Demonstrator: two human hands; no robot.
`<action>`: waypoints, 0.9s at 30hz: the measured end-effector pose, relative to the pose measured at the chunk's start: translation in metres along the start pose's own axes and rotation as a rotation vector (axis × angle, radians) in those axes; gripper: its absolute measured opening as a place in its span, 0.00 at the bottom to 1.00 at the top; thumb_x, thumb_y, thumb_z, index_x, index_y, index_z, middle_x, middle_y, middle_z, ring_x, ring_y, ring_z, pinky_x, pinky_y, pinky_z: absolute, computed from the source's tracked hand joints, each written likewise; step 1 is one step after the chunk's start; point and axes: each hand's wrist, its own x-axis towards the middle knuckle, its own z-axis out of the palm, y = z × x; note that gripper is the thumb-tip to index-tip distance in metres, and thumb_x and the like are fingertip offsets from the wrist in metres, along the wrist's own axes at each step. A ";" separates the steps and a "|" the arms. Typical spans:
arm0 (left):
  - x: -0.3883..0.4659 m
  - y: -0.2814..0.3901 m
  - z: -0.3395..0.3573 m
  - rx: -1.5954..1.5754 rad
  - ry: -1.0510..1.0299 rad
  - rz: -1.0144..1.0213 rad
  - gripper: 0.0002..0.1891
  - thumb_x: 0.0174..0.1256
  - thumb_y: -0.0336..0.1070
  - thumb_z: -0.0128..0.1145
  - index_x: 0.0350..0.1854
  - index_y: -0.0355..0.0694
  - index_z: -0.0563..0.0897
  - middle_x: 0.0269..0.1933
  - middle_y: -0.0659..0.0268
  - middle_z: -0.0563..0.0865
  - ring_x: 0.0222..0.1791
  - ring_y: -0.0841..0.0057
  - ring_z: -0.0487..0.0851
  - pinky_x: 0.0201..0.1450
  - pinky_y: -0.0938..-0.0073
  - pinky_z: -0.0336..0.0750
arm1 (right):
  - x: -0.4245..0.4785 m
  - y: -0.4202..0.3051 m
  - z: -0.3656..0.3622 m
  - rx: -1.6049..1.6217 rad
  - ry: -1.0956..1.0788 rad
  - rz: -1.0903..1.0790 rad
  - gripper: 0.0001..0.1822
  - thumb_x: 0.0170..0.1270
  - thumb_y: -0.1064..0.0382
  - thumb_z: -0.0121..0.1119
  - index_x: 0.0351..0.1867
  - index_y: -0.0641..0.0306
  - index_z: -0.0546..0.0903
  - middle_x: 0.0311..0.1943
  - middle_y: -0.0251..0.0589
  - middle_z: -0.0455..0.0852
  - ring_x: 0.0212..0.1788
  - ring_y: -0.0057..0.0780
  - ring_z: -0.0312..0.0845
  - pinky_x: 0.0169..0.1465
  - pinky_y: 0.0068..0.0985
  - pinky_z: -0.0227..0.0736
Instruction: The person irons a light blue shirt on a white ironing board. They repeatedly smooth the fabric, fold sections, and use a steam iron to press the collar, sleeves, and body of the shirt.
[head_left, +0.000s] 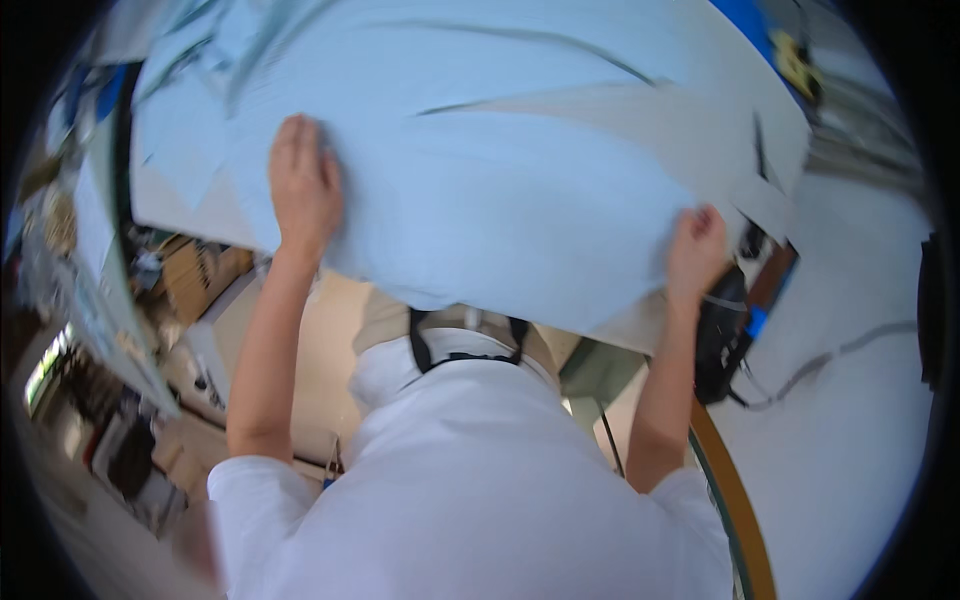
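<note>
A large sheet of light blue fabric (480, 195) is spread over a pale table (727, 150) before me, its near edge reaching my waist. My left hand (306, 184) lies flat on the left part of the fabric, palm down, holding nothing. At the fabric's right edge, my right hand (697, 251) has its fingers curled in and appears to pinch the cloth. Long folds cross the far part, and at the far left the cloth is bunched up. Motion blur softens the details.
A black device (720, 337) with a cable (806, 371) sits close to my right forearm, beside a white surface (832, 465). Left of the table are a cardboard box (199, 270) and a pale green-edged panel (112, 300). A yellow object (796, 66) lies at the far right.
</note>
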 end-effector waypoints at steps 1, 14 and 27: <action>-0.003 0.032 0.005 -0.071 -0.067 0.083 0.29 0.70 0.31 0.58 0.73 0.28 0.72 0.75 0.46 0.73 0.75 0.49 0.70 0.79 0.52 0.61 | 0.003 -0.012 -0.001 0.008 -0.018 -0.001 0.26 0.70 0.54 0.66 0.59 0.73 0.80 0.54 0.58 0.85 0.57 0.50 0.82 0.63 0.41 0.74; -0.014 0.150 0.022 -0.260 -0.386 0.459 0.37 0.73 0.44 0.58 0.81 0.36 0.63 0.83 0.53 0.63 0.84 0.56 0.58 0.85 0.49 0.47 | -0.026 -0.051 -0.007 0.089 0.065 -0.455 0.19 0.66 0.62 0.68 0.55 0.68 0.82 0.57 0.54 0.82 0.64 0.53 0.73 0.70 0.46 0.67; 0.011 0.263 0.075 -0.359 -0.436 0.879 0.30 0.76 0.41 0.54 0.76 0.33 0.69 0.81 0.54 0.68 0.83 0.59 0.60 0.85 0.50 0.50 | -0.109 0.003 -0.044 0.091 -0.434 -0.498 0.17 0.67 0.64 0.65 0.57 0.61 0.81 0.56 0.48 0.84 0.55 0.50 0.81 0.58 0.43 0.78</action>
